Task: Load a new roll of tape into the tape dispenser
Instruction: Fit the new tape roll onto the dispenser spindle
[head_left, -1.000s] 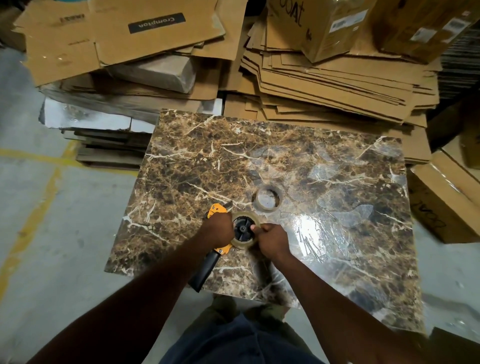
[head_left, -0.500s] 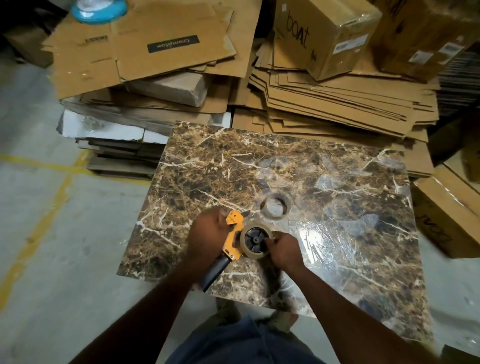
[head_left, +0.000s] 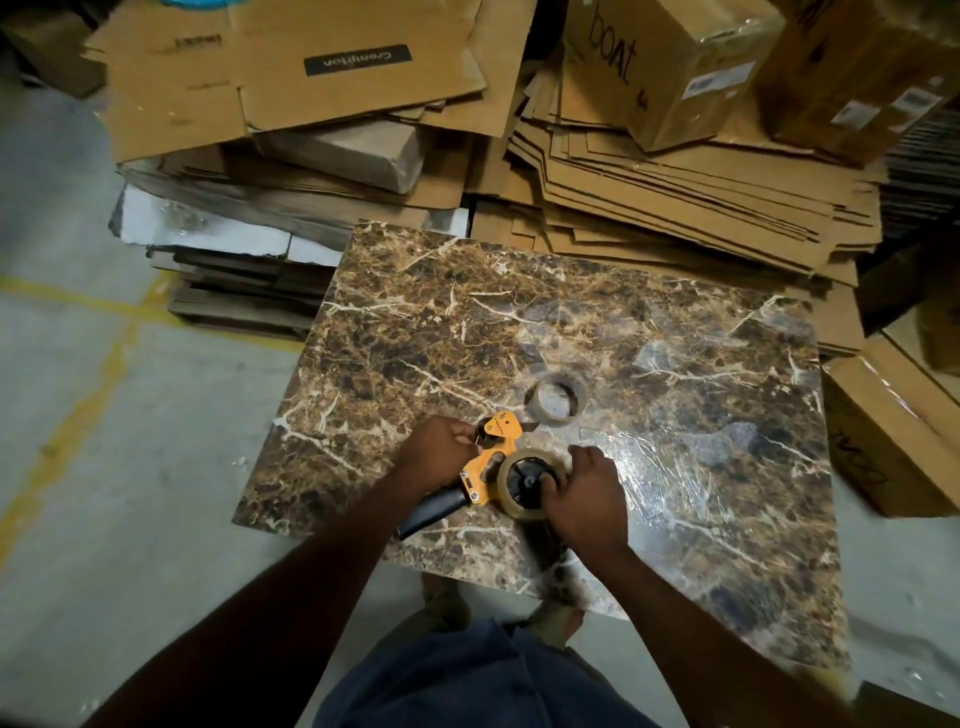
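Observation:
An orange tape dispenser (head_left: 491, 457) with a black handle lies on its side on the brown marble-pattern table (head_left: 415, 332). A roll of clear tape (head_left: 511, 486) sits on its black hub. My left hand (head_left: 434, 452) pinches the dispenser's front end near the roller. My right hand (head_left: 584, 491) grips the tape roll from the right, fingers over its rim and hub. An empty cardboard tape core (head_left: 556, 397) lies flat on the table just beyond the dispenser.
Flattened cardboard sheets (head_left: 649, 171) and closed boxes (head_left: 675, 62) are piled behind the table. Another box (head_left: 893, 431) stands at the right edge. Grey concrete floor with a yellow line (head_left: 78, 415) lies to the left. My legs are under the near edge.
The view has shifted closer. My left hand moved from the dispenser's body up to its front end. My right hand stays on the tape roll.

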